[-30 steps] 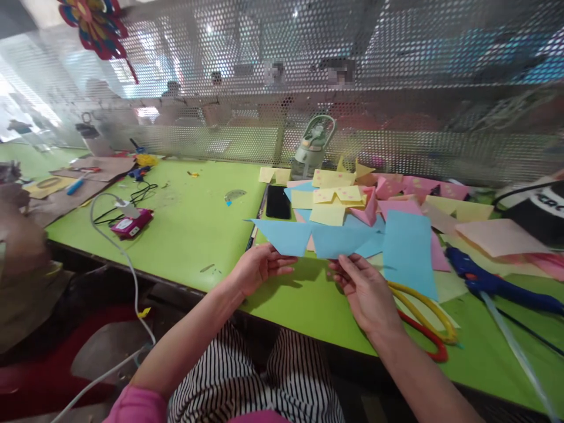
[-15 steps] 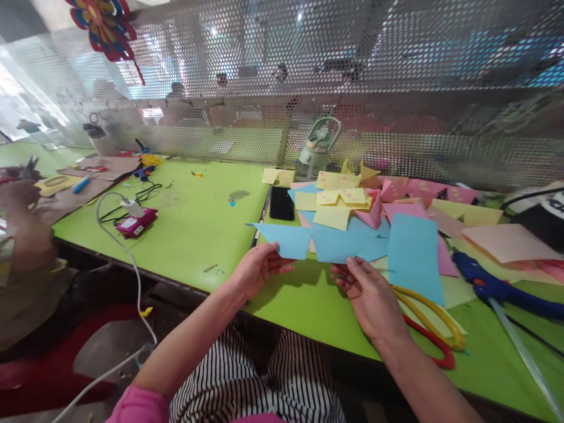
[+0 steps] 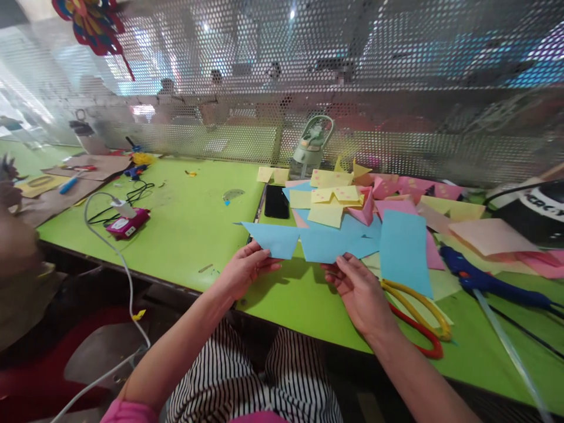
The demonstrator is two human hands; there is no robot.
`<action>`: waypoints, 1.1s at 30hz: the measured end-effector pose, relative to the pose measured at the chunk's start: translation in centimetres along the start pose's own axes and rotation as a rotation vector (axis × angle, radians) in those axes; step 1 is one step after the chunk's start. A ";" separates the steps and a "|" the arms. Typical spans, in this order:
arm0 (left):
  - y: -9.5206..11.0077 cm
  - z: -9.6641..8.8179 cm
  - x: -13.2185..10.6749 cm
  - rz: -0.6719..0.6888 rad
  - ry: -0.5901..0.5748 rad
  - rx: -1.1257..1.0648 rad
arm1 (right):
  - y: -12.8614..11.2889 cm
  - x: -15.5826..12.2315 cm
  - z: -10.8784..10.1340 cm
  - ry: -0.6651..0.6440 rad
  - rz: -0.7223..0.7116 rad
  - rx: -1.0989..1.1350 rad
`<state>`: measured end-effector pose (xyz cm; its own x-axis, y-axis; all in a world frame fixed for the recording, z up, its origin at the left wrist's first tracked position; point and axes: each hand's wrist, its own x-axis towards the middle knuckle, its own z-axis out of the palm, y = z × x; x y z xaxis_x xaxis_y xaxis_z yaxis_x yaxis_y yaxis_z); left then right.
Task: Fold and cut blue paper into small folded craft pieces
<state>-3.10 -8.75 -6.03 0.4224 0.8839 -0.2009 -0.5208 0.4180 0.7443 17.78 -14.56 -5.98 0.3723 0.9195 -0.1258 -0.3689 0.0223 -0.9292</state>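
Note:
Low over the table's front part, a blue paper piece point(image 3: 275, 239) is pinched at its lower edge between the thumb and fingers of my left hand point(image 3: 251, 264). My right hand point(image 3: 355, 285) grips the lower edge of the blue paper on the right point(image 3: 324, 244) the same way. A narrow notch separates the two blue parts; whether they join at the top I cannot tell. Behind them lie yellow folded papers point(image 3: 328, 214) and pink folded papers point(image 3: 363, 208). A blue rectangular sheet point(image 3: 403, 249) rests right of my right hand, beside scissors with yellow and red handles point(image 3: 416, 311).
A black phone point(image 3: 277, 202) and a pale green bottle point(image 3: 308, 150) stand behind the papers. At right lies a blue glue gun point(image 3: 489, 279) with a clear stick. A pink power adapter point(image 3: 127, 223) trails a white cable at left. Another person's hand point(image 3: 13, 194) shows far left.
The view has shifted slightly, so most things appear a little further left. Both hands keep their grip on the blue paper, and the notch between its parts looks wider at the bottom.

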 end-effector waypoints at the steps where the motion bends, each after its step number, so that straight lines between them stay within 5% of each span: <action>1: 0.0 0.0 0.0 0.000 -0.001 0.000 | 0.0 0.0 0.0 0.001 -0.005 0.008; 33: 0.2 -0.1 -0.2 -0.015 -0.010 0.006 | 0.1 -0.1 -0.2 -0.011 -0.020 -0.151</action>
<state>-3.31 -8.81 -5.92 0.4372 0.8755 -0.2058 -0.5096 0.4297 0.7454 17.85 -14.76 -6.10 0.3688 0.9237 -0.1039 -0.2290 -0.0180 -0.9733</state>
